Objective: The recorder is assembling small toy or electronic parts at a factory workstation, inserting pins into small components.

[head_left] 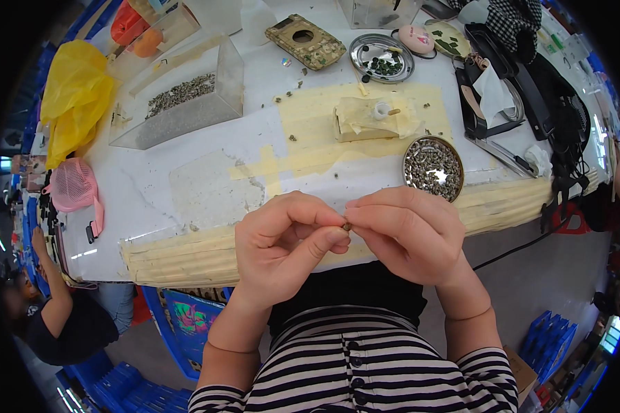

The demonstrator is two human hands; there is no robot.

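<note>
My left hand (274, 241) and my right hand (415, 234) meet fingertip to fingertip just over the table's near edge. Between them is a tiny brownish part (347, 226), too small to name. My left thumb and forefinger pinch it from one side, and my right fingertips close on it from the other, partly covering it. Beyond my right hand stands a round metal dish (461, 168) holding many small grey-brown parts (430, 162). Farther back is a tape-wrapped block (355, 129) with a small white cup-like piece (381, 110) on top.
A see-through bin (229, 79) of small grey parts stands at the left, near a yellow bag (76, 96) and pink mesh item (74, 186). Toward the back are a camouflage toy tank hull (320, 51) and metal dish (353, 60). Tweezers (499, 157) lie at the right.
</note>
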